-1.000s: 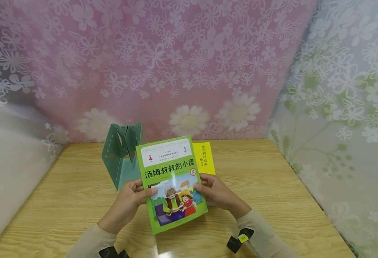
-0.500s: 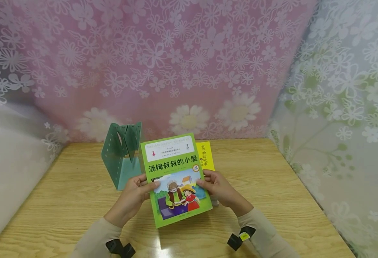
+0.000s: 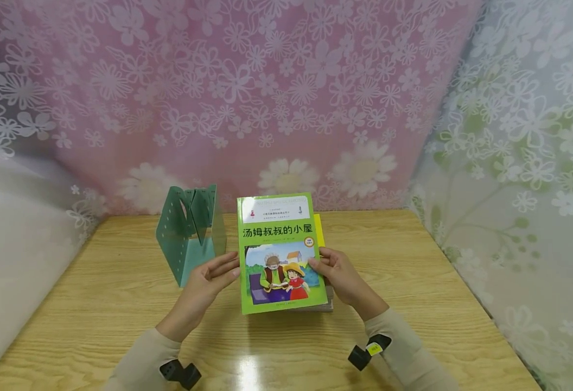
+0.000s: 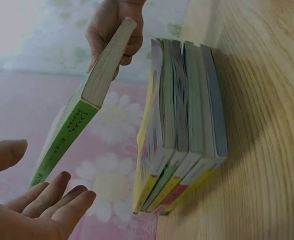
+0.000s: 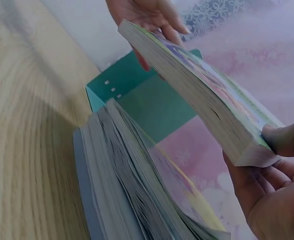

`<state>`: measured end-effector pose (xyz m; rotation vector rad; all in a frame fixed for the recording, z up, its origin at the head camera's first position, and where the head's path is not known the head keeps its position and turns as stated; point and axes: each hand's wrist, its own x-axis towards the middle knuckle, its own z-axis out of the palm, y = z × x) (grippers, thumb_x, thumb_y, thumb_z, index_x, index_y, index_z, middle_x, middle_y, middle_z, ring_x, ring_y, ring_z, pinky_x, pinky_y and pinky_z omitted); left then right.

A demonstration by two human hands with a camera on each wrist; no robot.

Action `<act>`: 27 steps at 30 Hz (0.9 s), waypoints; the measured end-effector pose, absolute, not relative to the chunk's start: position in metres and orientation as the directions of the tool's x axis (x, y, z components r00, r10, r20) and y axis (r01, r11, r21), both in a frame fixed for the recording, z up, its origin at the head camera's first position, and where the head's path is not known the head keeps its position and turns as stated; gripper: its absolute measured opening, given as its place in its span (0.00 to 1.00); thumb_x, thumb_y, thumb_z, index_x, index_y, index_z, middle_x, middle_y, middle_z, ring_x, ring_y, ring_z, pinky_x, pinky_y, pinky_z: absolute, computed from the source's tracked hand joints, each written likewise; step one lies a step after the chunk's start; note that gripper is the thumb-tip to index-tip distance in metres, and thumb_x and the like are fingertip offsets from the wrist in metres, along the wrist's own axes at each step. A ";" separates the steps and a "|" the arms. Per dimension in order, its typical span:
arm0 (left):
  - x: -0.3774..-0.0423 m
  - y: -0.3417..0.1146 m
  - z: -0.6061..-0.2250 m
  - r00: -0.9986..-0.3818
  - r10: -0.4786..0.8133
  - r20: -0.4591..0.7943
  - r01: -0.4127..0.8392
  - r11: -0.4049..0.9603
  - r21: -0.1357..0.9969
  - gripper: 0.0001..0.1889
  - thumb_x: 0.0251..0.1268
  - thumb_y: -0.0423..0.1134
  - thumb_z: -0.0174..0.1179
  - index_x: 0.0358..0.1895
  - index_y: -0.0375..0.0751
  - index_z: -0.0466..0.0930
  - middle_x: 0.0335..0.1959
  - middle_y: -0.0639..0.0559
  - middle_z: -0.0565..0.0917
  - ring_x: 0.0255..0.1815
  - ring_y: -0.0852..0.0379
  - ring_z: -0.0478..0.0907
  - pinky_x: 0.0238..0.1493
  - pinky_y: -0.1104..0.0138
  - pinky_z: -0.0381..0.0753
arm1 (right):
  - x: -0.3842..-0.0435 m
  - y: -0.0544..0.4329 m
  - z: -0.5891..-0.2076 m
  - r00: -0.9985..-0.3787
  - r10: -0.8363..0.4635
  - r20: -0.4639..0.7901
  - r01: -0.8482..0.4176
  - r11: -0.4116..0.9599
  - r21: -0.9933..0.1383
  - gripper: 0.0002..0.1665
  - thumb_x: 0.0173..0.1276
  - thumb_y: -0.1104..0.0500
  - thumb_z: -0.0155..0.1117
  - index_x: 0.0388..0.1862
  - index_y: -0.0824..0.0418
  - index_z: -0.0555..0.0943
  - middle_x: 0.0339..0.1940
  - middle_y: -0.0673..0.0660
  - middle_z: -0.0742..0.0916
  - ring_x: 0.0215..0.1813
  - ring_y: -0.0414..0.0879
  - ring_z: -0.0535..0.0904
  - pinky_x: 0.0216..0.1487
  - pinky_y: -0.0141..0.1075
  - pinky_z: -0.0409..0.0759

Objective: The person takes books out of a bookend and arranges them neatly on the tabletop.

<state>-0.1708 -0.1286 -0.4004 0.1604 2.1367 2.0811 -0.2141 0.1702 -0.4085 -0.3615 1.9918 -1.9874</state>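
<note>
A green picture-cover book (image 3: pixel 281 271) is held face up above a stack of books (image 4: pixel 187 100), with a gap between them in the wrist views. My right hand (image 3: pixel 343 277) pinches its right edge, thumb on the cover and fingers underneath, as the right wrist view (image 5: pixel 282 185) shows. Beside the spine is my left hand (image 3: pixel 203 285), fingers extended and thumb off the cover. In the left wrist view the left fingertips (image 4: pixel 62 200) lie close to the spine; whether they touch it I cannot tell. From the head, the held book hides most of the stack.
A teal perforated metal book stand (image 3: pixel 189 239) stands on the wooden table (image 3: pixel 399 266) left of the books. The stack's top book has a yellow cover (image 3: pixel 319 231). A floral curtain (image 3: pixel 277 108) hangs behind the table.
The green book has moved right and away from me, over the stack, and has turned straighter. My left thumb has come off the cover, while my right hand keeps its hold.
</note>
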 end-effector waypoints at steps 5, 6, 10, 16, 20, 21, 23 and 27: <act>-0.169 -0.140 -0.404 -0.976 0.218 -0.010 0.001 0.054 0.999 0.29 0.68 0.44 0.60 0.70 0.42 0.64 0.66 0.44 0.73 0.65 0.54 0.71 0.69 0.54 0.64 | -0.223 0.174 -0.410 -0.954 -0.292 -0.074 0.068 0.030 -0.997 0.25 0.76 0.58 0.52 0.66 0.72 0.67 0.41 0.55 0.88 0.39 0.42 0.85 0.40 0.37 0.85; -0.169 -0.142 -0.405 -0.976 0.220 -0.012 0.002 0.061 0.998 0.29 0.68 0.44 0.60 0.70 0.42 0.64 0.66 0.44 0.73 0.65 0.54 0.71 0.69 0.54 0.64 | -0.224 0.175 -0.410 -0.958 -0.274 -0.083 0.077 0.033 -0.997 0.25 0.76 0.58 0.52 0.66 0.71 0.67 0.41 0.55 0.88 0.39 0.43 0.85 0.39 0.37 0.85; -0.168 -0.149 -0.409 -0.976 0.218 -0.018 0.001 0.087 0.996 0.30 0.67 0.45 0.60 0.70 0.42 0.65 0.65 0.46 0.74 0.66 0.52 0.70 0.69 0.53 0.64 | -0.229 0.178 -0.414 -0.966 -0.229 -0.118 0.112 0.041 -0.993 0.26 0.76 0.57 0.51 0.67 0.70 0.67 0.42 0.56 0.88 0.39 0.42 0.85 0.39 0.36 0.84; -0.166 -0.155 -0.412 -0.978 0.209 -0.015 0.009 0.111 0.994 0.29 0.68 0.45 0.60 0.69 0.41 0.66 0.65 0.44 0.73 0.67 0.47 0.69 0.69 0.49 0.62 | -0.235 0.182 -0.426 -0.965 -0.201 -0.169 0.162 0.048 -0.986 0.26 0.76 0.56 0.51 0.65 0.73 0.68 0.36 0.52 0.88 0.34 0.40 0.84 0.36 0.34 0.83; -0.164 -0.158 -0.413 -0.981 0.192 -0.023 0.001 0.122 0.993 0.30 0.67 0.45 0.60 0.69 0.39 0.66 0.65 0.44 0.74 0.66 0.48 0.69 0.69 0.48 0.62 | -0.239 0.183 -0.433 -0.961 -0.188 -0.203 0.195 0.058 -0.979 0.25 0.76 0.56 0.52 0.63 0.73 0.69 0.34 0.52 0.88 0.32 0.40 0.84 0.34 0.33 0.83; -0.164 -0.158 -0.413 -0.982 0.188 -0.025 -0.001 0.124 0.992 0.30 0.67 0.45 0.60 0.69 0.39 0.66 0.65 0.44 0.74 0.66 0.48 0.69 0.69 0.48 0.62 | -0.240 0.184 -0.434 -0.960 -0.186 -0.211 0.203 0.061 -0.977 0.25 0.76 0.56 0.52 0.63 0.73 0.69 0.35 0.52 0.88 0.33 0.40 0.84 0.35 0.34 0.83; -0.164 -0.159 -0.414 -0.982 0.185 -0.025 -0.001 0.128 0.992 0.30 0.67 0.45 0.60 0.69 0.38 0.66 0.64 0.43 0.74 0.66 0.48 0.70 0.69 0.48 0.62 | -0.243 0.183 -0.436 -0.958 -0.180 -0.223 0.213 0.071 -0.974 0.25 0.76 0.55 0.52 0.63 0.72 0.70 0.36 0.54 0.88 0.34 0.41 0.84 0.35 0.34 0.83; -0.164 -0.160 -0.415 -0.982 0.185 -0.025 0.000 0.134 0.991 0.30 0.67 0.45 0.60 0.69 0.38 0.66 0.64 0.43 0.74 0.66 0.48 0.70 0.68 0.49 0.64 | -0.248 0.183 -0.437 -0.956 -0.163 -0.243 0.228 0.107 -0.968 0.25 0.76 0.54 0.53 0.62 0.72 0.72 0.39 0.56 0.88 0.35 0.43 0.85 0.37 0.36 0.84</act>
